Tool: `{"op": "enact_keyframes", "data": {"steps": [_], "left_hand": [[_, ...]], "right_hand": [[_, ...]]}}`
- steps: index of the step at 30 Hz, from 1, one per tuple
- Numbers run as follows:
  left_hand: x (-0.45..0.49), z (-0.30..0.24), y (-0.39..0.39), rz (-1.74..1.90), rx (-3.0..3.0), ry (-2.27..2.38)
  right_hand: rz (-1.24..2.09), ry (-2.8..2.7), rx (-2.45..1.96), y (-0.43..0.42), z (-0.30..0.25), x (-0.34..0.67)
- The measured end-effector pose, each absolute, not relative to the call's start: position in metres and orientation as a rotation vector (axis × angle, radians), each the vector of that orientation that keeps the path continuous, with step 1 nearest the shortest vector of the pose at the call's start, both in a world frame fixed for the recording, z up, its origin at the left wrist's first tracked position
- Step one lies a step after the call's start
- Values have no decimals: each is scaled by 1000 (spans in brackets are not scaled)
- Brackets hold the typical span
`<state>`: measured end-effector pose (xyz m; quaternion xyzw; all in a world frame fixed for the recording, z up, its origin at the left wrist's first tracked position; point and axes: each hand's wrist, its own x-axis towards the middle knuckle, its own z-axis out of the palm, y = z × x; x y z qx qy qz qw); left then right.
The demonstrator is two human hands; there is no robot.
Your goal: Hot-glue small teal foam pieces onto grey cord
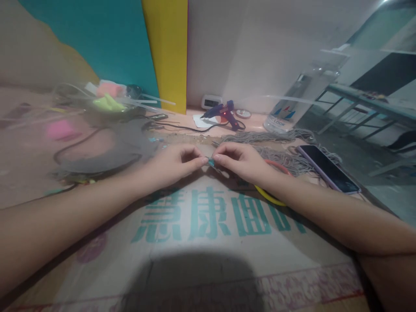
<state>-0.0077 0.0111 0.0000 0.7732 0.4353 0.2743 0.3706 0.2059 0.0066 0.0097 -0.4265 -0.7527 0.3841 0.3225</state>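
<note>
1. The table point(256, 123) is covered in its near part by a pale sheet point(208, 242) printed with large teal characters. A dark shadow lies across the sheet's near edge.
2. Both forearms are laid across the sheet, and they converge towards its far edge.
3. The left hand point(173, 164) is curled, with thumb and forefinger pressed together on a small teal piece point(211, 163).
4. The right hand point(242, 162) is curled likewise, and the same piece is pinched from the opposite side. The piece is thus held between the two sets of fingertips, just above the sheet's far edge.
5. An orange and yellow ring point(271, 198) is partly hidden under the right wrist.
6. A dark phone point(328, 168) is laid flat, screen up, to the right of the right hand.
7. A bundle of grey cord point(260, 138) is spread behind the hands and reaches the phone.
8. Further back, a blue glue gun point(224, 113) is propped on a white card, and a tape roll point(243, 114) is placed just beside it.
9. A clear bottle point(286, 115) is located to the right of the roll.
10. At far left, a blurred bowl point(107, 104) holding pink and green items is seen.
11. A teal panel point(107, 43) and a yellow panel point(167, 52) are leaned against the wall.
</note>
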Motion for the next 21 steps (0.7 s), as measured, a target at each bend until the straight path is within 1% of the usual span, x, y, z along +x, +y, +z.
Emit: {"op": "enact_keyframes", "data": {"steps": [5,12,21], "left_hand": [[-7,1,10,746,1975,1153],[-6,1,7,684,2123,1079],[-6,3,6,707,2085,1113]], "right_hand": [[1051,-1950,-1156,7,10,206],[832,-2014,-1156,5,12,205],[762,-2084,-1149,5,11,205]]}}
